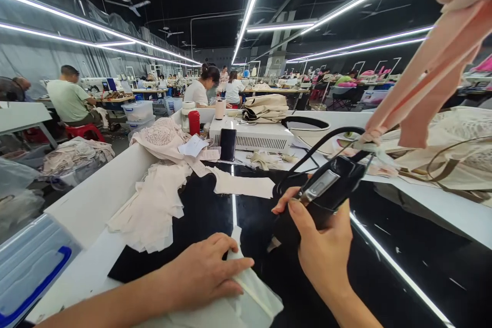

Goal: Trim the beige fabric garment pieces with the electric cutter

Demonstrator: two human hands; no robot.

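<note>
My left hand (pixel 207 269) lies flat, fingers together, pressing a pale fabric piece (pixel 249 302) onto the glossy black worktop (pixel 403 246). My right hand (pixel 319 246) is wrapped around a black handheld corded tool (pixel 326 187) with a silver plate, held just above the worktop. Its black cable (pixel 319 146) arcs away toward the back. A white fabric strip (pixel 246 184) lies ahead of both hands. A stack of cream lace pieces (pixel 154 205) sits to the left.
Peach fabric straps (pixel 430 72) hang down at the upper right. A white machine box (pixel 253 136), a black phone (pixel 228 144) and a red cup (pixel 194 122) stand behind. A blue-handled bin (pixel 31 266) sits at left. Other workers sit at distant tables.
</note>
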